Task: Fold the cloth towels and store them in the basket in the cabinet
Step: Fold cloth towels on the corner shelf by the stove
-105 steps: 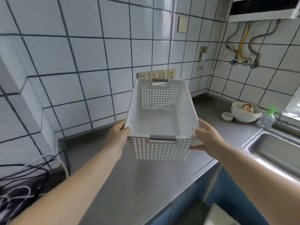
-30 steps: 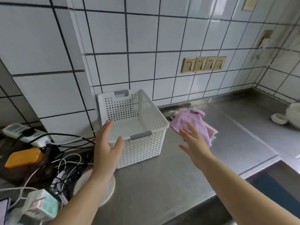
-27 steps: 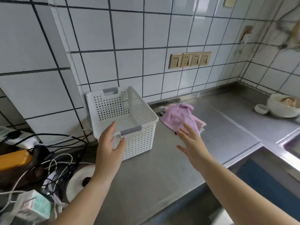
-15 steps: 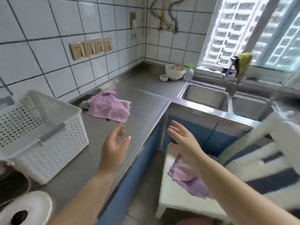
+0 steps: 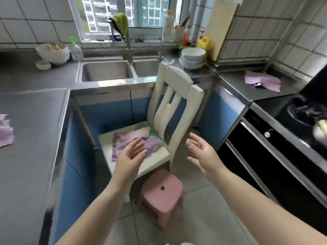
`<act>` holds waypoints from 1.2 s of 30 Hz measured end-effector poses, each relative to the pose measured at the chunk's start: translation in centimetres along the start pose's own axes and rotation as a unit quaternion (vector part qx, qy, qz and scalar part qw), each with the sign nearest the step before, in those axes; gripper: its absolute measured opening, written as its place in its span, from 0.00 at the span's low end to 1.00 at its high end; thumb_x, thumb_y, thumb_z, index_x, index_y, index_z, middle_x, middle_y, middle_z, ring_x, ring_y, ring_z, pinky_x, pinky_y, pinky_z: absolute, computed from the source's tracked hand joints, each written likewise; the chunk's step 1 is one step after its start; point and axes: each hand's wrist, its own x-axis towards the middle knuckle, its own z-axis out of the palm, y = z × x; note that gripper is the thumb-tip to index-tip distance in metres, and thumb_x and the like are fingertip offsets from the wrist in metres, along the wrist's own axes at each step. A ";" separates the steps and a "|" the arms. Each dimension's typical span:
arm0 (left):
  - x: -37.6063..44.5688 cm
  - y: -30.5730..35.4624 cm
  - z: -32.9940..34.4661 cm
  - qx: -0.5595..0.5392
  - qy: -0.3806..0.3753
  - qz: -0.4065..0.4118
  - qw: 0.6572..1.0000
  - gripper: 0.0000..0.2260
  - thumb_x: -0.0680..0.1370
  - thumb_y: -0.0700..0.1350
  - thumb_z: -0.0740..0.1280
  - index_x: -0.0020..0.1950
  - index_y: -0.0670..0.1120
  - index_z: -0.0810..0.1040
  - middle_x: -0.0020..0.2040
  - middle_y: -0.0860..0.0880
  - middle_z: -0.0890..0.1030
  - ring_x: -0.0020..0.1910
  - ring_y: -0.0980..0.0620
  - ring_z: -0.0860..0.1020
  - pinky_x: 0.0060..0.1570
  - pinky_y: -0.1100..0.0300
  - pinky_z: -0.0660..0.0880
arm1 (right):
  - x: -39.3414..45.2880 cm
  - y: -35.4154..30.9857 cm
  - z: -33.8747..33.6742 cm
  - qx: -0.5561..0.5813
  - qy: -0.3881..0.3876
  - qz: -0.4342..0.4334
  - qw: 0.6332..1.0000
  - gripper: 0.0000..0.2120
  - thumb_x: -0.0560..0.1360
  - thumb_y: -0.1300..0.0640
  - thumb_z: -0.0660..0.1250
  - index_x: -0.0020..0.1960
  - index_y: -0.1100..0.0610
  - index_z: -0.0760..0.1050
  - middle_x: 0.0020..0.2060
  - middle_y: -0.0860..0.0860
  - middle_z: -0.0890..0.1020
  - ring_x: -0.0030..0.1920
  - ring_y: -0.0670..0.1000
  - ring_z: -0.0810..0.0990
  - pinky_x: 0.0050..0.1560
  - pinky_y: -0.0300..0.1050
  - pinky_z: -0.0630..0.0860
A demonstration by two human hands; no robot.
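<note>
A heap of purple, pink and green cloth towels [image 5: 131, 140] lies on the seat of a white chair [image 5: 174, 96] in front of me. My left hand [image 5: 130, 159] hovers open just above the near edge of that heap. My right hand [image 5: 201, 154] is open too, to the right of the chair back, holding nothing. Another purple towel [image 5: 263, 82] lies on the right counter by the stove. At the left edge a third purple towel [image 5: 5, 133] rests on the near counter. The basket is out of view.
A pink stool [image 5: 161, 191] stands on the floor under the chair's front. Behind the chair a double sink [image 5: 106, 71], stacked bowls [image 5: 192, 58] and bottles line the window wall. A black stove [image 5: 299, 117] fills the right side. Blue cabinet doors [image 5: 109, 114] run below the counters.
The basket was set down on the counter and both hands let go. My view swung right, away from the basket; both open hands now reach toward the chair with the towels.
</note>
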 end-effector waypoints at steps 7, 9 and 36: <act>0.4 -0.3 10.9 -0.002 -0.121 -0.018 0.992 0.18 0.78 0.37 0.64 0.66 0.50 0.70 0.62 0.51 0.76 0.61 0.56 0.75 0.63 0.58 0.71 | -3.6 2.2 -10.6 0.039 0.114 0.013 0.993 0.23 0.78 0.55 0.62 0.72 0.53 0.63 0.66 0.50 0.71 0.61 0.45 0.71 0.67 0.53 0.68; 0.9 -0.5 14.3 0.003 -0.145 -0.019 0.989 0.16 0.78 0.38 0.65 0.63 0.52 0.72 0.61 0.51 0.77 0.60 0.57 0.76 0.63 0.58 0.71 | -3.7 2.8 -13.8 0.039 0.136 0.013 0.990 0.24 0.79 0.55 0.62 0.73 0.53 0.62 0.66 0.51 0.71 0.61 0.45 0.71 0.67 0.53 0.69; 20.8 0.8 45.7 0.023 -0.148 -0.040 0.988 0.15 0.78 0.46 0.66 0.64 0.56 0.73 0.60 0.57 0.79 0.60 0.59 0.76 0.61 0.57 0.73 | 18.7 -2.3 -42.9 0.083 0.129 -0.003 0.988 0.23 0.79 0.56 0.62 0.73 0.52 0.63 0.62 0.47 0.72 0.58 0.43 0.72 0.68 0.53 0.68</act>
